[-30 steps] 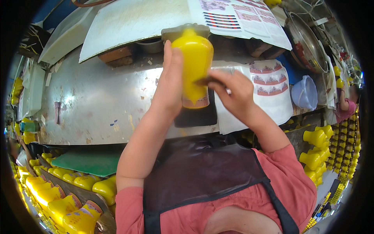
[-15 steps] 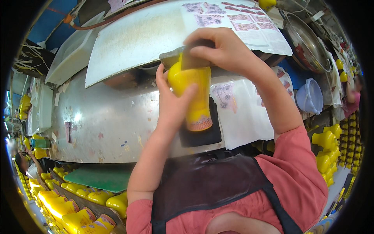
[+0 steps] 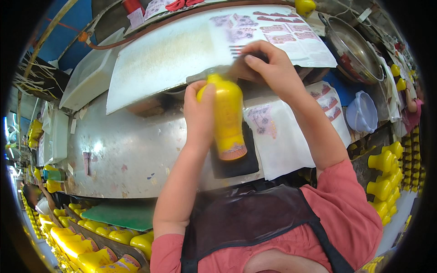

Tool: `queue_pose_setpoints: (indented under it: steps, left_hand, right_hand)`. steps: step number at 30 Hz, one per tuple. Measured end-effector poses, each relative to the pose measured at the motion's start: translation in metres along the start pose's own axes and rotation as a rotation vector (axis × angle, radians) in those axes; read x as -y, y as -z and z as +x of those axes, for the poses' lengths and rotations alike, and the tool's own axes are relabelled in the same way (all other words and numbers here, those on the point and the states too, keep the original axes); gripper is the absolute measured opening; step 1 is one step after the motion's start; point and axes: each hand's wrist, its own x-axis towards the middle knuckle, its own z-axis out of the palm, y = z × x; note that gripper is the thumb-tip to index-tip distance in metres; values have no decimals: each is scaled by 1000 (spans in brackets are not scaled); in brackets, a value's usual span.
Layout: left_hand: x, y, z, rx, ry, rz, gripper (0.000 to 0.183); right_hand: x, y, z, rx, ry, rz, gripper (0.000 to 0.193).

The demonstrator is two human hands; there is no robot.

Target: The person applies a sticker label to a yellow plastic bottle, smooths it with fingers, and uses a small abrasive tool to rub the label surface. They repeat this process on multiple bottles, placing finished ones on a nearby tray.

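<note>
A glossy yellow vase (image 3: 230,109) lies under my hands, its wide base bearing a patterned pink-and-purple band. My left hand (image 3: 198,107) grips the vase's left shoulder, the thumb on top and the fingers partly hidden beyond it. Its foot lies over a black pad (image 3: 246,164); the neck is by a grey piece (image 3: 196,78) at the board's edge. My right hand (image 3: 273,63) is closed on a thin dark flat scraper (image 3: 246,68), held just right of the neck and blurred by motion. Whether the scraper touches the vase, I cannot tell.
A white board (image 3: 154,59) with printed decal sheets (image 3: 284,32) spans the far side. More decal paper (image 3: 282,136) lies right of the vase on the metal table (image 3: 123,150). A lilac bucket (image 3: 362,113) and metal basin (image 3: 353,48) stand right; yellow vases (image 3: 73,243) fill the lower left.
My right hand with the scraper has moved right, away from the vase's neck and shoulder. My left thumb has shifted up toward the neck. The whole view has shifted slightly.
</note>
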Motion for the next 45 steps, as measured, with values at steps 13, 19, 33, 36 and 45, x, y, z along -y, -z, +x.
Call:
queue_pose_setpoints:
  steps: [13, 19, 33, 36, 45]
  left_hand:
    - [5, 7, -24, 13, -114, -57, 46]
    - [-4, 5, -27, -96, -168, -55, 38]
    - [-15, 15, -48, -73, -421, 136, 27]
    - [-18, 13, -51, -53, -449, 144, 25]
    - [-27, 8, -64, 5, -527, 129, 21]
  right_hand:
    - [-48, 53, -82, 52, -437, -312, 20]
    - [-52, 53, -35, -196, 84, -574, 33]
    - [-62, 28, -31, -89, 16, -870, 41]
    - [-59, 25, -23, -72, -68, -951, 44]
    - [-55, 23, -42, 23, -28, -918, 45]
